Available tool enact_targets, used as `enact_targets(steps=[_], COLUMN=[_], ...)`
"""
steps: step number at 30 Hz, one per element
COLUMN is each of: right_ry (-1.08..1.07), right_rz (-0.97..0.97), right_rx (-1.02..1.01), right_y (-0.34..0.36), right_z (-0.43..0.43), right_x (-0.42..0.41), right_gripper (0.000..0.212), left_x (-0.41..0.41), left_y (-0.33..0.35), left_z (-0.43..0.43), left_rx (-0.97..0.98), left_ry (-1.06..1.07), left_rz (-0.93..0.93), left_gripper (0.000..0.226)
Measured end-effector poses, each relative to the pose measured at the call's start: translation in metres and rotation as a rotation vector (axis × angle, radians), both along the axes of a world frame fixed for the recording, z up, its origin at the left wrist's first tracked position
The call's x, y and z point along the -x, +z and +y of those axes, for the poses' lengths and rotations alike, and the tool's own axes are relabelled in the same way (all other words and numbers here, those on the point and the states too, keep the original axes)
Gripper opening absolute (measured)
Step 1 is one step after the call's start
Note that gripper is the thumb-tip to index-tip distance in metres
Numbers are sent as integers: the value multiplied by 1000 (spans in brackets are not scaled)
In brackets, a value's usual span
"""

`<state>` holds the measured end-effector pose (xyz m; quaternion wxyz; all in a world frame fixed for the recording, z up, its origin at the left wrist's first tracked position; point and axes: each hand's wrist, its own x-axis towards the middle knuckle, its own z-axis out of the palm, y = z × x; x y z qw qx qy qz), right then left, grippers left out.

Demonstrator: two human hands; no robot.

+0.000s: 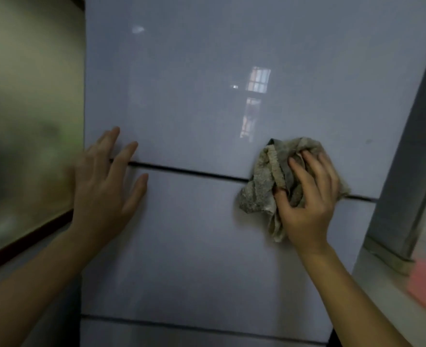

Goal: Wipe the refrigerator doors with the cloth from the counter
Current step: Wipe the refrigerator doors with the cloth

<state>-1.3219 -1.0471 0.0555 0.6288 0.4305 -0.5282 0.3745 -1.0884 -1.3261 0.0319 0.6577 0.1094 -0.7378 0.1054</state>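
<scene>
Close before a pale, glossy refrigerator (pixel 206 58), a person works where the upper door (pixel 181 108) meets the lower door (pixel 194 246) at a dark seam (pixel 194 172) running from the doors' left edge to their right edge. The left hand (pixel 104 186) lies flat across that seam at the left edge, fingers straight, holding nothing. The right hand (pixel 309 196), fingers curled into a crumpled grey-beige cloth (pixel 264 181), presses it on the same seam close to the right edge. The cloth sits in the right hand alone, well apart from the left. Most of both door faces lies to its left, above and below the seam, so a stroke toward the left edge looks likely.
</scene>
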Motion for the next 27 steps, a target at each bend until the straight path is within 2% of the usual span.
enact_targets(steps=[9, 17, 20, 24, 27], right_ry=[9, 50, 52, 47, 23], right_rz=[7, 14, 60, 73, 76], right_rx=[-73, -196, -216, -180, -186], right_y=[216, 426, 484, 529, 542], right_z=[-7, -23, -36, -59, -68], right_x=[-8, -21, -27, -37, -46], right_gripper=[43, 49, 51, 52, 63], left_x=[1, -9, -15, -22, -21], left_y=[201, 391, 435, 465, 479], left_z=[13, 19, 18, 6, -2], left_rx=[-58, -221, -297, -246, -221], left_ry=[51, 100, 104, 137, 135], left_rz=[-59, -103, -128, -150, -153], left_gripper=[56, 64, 67, 69, 67])
